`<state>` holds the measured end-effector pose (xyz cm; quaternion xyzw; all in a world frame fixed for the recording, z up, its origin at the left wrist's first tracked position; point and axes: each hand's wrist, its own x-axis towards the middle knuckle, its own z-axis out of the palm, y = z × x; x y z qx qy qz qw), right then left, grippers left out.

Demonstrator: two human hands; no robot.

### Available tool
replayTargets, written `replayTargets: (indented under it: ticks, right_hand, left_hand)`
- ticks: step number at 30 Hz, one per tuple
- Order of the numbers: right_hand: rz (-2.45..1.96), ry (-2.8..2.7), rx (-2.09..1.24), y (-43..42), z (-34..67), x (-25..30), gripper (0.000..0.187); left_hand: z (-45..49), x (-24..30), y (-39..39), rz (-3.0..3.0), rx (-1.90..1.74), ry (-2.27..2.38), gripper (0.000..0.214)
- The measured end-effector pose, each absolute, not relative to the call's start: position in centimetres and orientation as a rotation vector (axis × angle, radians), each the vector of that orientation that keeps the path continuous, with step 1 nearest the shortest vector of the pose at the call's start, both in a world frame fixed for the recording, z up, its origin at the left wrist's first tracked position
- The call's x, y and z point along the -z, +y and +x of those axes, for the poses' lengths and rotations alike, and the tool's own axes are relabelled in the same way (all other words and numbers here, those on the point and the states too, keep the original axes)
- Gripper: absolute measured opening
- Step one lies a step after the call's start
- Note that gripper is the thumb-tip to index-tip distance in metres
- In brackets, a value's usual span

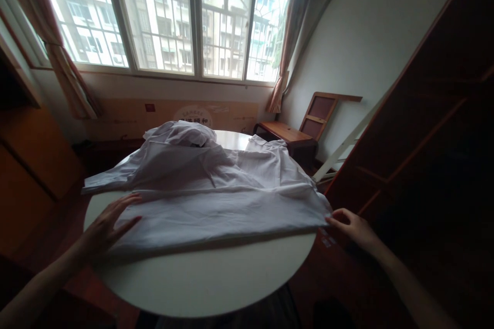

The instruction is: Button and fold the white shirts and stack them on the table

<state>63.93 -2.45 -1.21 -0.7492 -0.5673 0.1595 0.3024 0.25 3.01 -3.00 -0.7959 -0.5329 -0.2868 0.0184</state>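
A white garment with long sleeves, seemingly a shirt or coat, lies spread across a round white table. Its near part forms a long flat band with a straight front edge, while the far left part is bunched up. At the band's left end, my left hand rests on or just over the cloth, thumb and fingers apart. The fingertips of my right hand pinch the garment's right end, slightly beyond the table's rim. A small pale tag-like piece hangs below that corner.
A low wooden cabinet and a wooden frame panel stand beyond the table at right. Dark red-brown wooden furniture leans in close on the right. Barred windows and a large cardboard sheet are at the back.
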Motion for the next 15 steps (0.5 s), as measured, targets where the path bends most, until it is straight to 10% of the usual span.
replayTargets:
  ticks: [15]
  right_hand:
    - [-1.667, -1.254, -0.666, -3.3, 65.7, 4.1, 0.048]
  left_hand:
    - [-3.0, 3.7, -1.9, -2.667, 0.789, -1.542, 0.043]
